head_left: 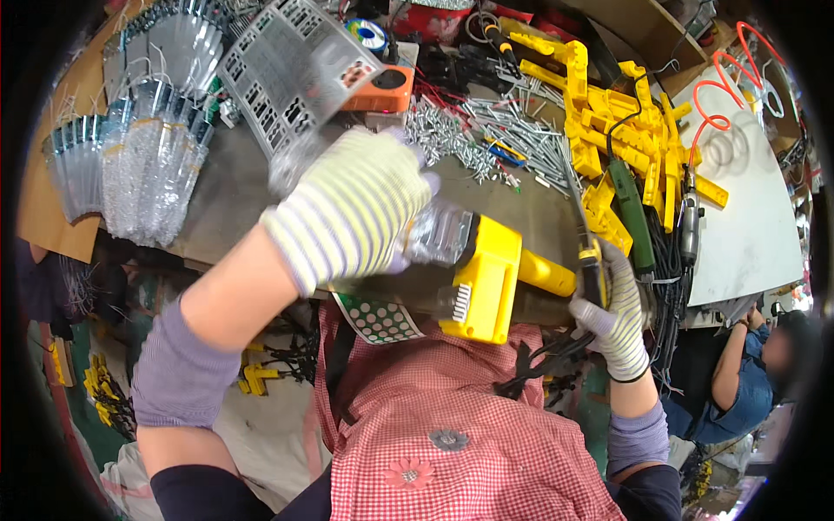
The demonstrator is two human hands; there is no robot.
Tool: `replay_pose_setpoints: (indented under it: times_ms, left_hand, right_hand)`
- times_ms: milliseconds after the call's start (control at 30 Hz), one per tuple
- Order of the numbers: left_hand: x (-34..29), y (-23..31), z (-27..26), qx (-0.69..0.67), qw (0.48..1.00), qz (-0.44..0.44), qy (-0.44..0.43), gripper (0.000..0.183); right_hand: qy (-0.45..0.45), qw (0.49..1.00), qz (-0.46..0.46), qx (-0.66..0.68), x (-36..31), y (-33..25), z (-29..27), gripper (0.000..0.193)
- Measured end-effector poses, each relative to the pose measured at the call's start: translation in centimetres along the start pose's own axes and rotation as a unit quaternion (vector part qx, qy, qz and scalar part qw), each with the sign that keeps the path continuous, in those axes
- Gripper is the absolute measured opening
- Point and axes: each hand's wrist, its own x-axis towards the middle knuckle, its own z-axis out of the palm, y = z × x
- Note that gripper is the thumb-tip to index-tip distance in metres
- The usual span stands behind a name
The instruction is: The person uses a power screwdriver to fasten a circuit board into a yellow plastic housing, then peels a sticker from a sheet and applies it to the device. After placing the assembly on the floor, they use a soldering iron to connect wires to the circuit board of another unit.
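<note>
My left hand (356, 204), in a striped glove and partly blurred, is closed around the clear plastic end (439, 233) of a yellow plastic device (486, 286). A black collar joins the clear end to the yellow housing, which hangs over the table's front edge. The device's yellow handle (547, 274) points toward my right hand (618, 308), also gloved. That hand is wrapped round the black-and-yellow grip of a screwdriver (591, 265), its long thin shaft pointing away from me. Whether the right fingers also touch the yellow handle is hidden. Black cables (543, 360) hang below the right hand.
Loose screws (521, 130) and yellow plastic parts (621, 130) cover the far middle and right. A green tool (632, 213) hangs by a grey one (691, 217) on a red coiled hose. Wrapped clear pieces (152, 174) lie left; a co-worker (738, 373) sits right.
</note>
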Motion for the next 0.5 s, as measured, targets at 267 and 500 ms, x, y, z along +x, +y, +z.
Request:
replay_pose_setpoints:
  times_ms: [267, 500]
  left_hand:
    - [-4.2, -0.4, 8.4, -0.16, 0.964, -0.036, 0.209, 0.089]
    - [-3.5, -0.6, 10.6, -0.201, 0.945, -0.022, 0.257, 0.087]
  right_hand:
    - [-0.1, 0.941, -0.14, -0.292, -1.5, -3.5, 0.3, 0.082]
    - [-0.006, 0.936, -0.231, -0.267, -4.1, -5.9, 3.4, 0.073]
